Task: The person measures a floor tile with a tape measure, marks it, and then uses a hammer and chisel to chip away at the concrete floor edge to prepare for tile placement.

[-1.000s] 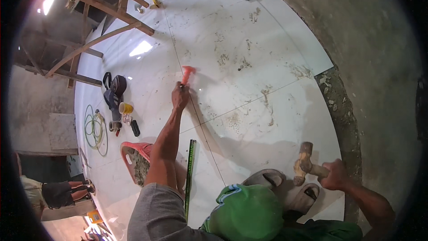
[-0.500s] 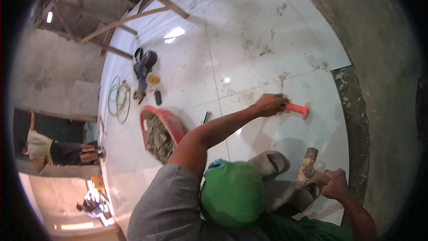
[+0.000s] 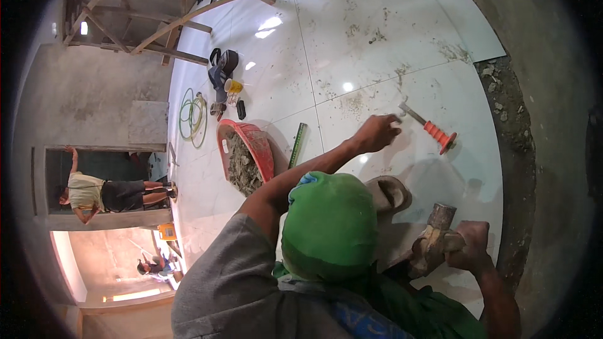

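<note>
My left hand [image 3: 375,134] is above the white tile floor, fingers loosely bent and apart, with nothing visible in them. Just right of its fingertips lies a chisel [image 3: 432,130] with an orange ribbed grip and a round guard; its grey metal end points up and left, a small gap from my hand. My right hand [image 3: 468,246], low on the right, is closed around the handle of a hammer [image 3: 442,216] with a thick, mortar-stained cylindrical head. The hammer is beside my feet, and its lower part is partly covered.
A red basin [image 3: 260,147] of wet mortar stands left of my arm, beside a green level [image 3: 298,145]. Farther left are a coiled hose [image 3: 193,119], a yellow cup [image 3: 233,86] and a dark bag [image 3: 221,75]. Rubble fills the wall-side gap [image 3: 512,110]. Another person [image 3: 119,194] stands at a doorway.
My left hand has let go of the chisel, which now lies on the tile. My right hand still grips the hammer, its head turned somewhat. The whole view has shifted slightly.
</note>
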Motion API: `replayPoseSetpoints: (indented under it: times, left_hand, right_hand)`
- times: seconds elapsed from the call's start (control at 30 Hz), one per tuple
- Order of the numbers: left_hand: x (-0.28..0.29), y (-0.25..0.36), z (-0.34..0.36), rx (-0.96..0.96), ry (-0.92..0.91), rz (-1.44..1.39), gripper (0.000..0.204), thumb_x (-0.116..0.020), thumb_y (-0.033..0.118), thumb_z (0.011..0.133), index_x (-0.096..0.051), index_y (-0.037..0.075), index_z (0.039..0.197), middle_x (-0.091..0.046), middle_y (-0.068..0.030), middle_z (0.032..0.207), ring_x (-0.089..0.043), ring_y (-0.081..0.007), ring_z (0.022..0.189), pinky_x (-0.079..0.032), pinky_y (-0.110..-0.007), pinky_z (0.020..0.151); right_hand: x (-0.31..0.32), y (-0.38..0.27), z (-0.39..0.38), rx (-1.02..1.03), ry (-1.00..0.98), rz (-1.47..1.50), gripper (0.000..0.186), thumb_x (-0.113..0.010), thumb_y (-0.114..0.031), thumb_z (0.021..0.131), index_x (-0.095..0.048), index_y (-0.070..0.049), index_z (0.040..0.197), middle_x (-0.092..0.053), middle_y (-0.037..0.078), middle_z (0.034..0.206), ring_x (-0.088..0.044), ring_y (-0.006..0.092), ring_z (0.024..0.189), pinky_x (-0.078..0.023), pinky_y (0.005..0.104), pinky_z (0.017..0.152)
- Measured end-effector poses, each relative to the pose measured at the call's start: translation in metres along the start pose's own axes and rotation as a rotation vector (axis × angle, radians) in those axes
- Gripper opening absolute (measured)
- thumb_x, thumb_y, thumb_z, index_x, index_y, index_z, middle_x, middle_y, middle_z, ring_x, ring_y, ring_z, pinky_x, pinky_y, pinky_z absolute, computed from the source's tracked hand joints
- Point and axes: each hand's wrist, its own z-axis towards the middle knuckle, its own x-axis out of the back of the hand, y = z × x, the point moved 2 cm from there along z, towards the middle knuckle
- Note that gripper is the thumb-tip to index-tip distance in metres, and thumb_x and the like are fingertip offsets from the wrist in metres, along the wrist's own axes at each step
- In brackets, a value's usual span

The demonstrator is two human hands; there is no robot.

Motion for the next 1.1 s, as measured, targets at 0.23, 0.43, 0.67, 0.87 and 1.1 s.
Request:
replayPoseSetpoints:
  times: [0.23,0.43,0.67,0.87,1.1]
  left_hand:
    - [0.011,-0.033,-0.144,0.377,-0.155,-0.071,0.069,-0.047,0.065,0.104,-0.075,0.001,0.101,-0.061,-0.0041,0.061,-0.058,-0.0159,0.057,-0.047,-0.035,0.056]
    - [-0.017,-0.007,-0.173,0.646,-0.288,-1.102,0.059,-0.053,0.054,0.106,-0.075,-0.001,0.1,-0.066,-0.0023,0.072,-0.061,-0.0155,0.062,-0.05,-0.035,0.061]
    - [-0.028,0.022,-0.18,0.619,-0.312,-0.919,0.056,-0.055,0.051,0.105,-0.074,-0.001,0.1,-0.068,-0.003,0.075,-0.063,-0.0154,0.065,-0.051,-0.034,0.063]
    - [-0.04,0.039,-0.184,0.513,-0.339,-0.681,0.053,-0.057,0.049,0.105,-0.074,-0.001,0.101,-0.069,-0.0036,0.078,-0.064,-0.0154,0.067,-0.052,-0.033,0.064]
    - [-0.04,0.033,-0.171,0.267,-0.376,-0.477,0.05,-0.059,0.047,0.104,-0.073,-0.001,0.101,-0.071,-0.0044,0.081,-0.066,-0.0153,0.07,-0.053,-0.032,0.065]
  right_hand:
    - [-0.001,-0.02,0.047,-0.131,0.049,0.127,0.03,-0.081,-0.023,0.066,-0.057,-0.005,0.066,-0.054,0.01,0.055,-0.058,0.0269,0.047,-0.046,0.0398,0.049]
    - [0.003,-0.001,0.073,-0.447,-0.194,0.886,0.025,-0.078,-0.017,0.067,-0.055,-0.007,0.072,-0.054,0.006,0.058,-0.055,0.0192,0.051,-0.045,0.0373,0.049]
    - [0.003,-0.053,0.103,0.03,0.033,0.063,0.027,-0.075,-0.023,0.07,-0.062,-0.012,0.092,-0.065,0.004,0.078,-0.065,0.0189,0.07,-0.049,0.0365,0.066]
    - [0.015,-0.028,0.076,0.07,0.053,0.525,0.024,-0.075,-0.018,0.071,-0.064,-0.001,0.083,-0.058,0.018,0.061,-0.058,0.0398,0.053,-0.051,0.0433,0.056]
    - [-0.026,-0.02,0.069,-0.113,-0.037,0.344,0.026,-0.075,-0.02,0.072,-0.068,0.001,0.085,-0.062,0.021,0.064,-0.066,0.0426,0.062,-0.055,0.0455,0.063]
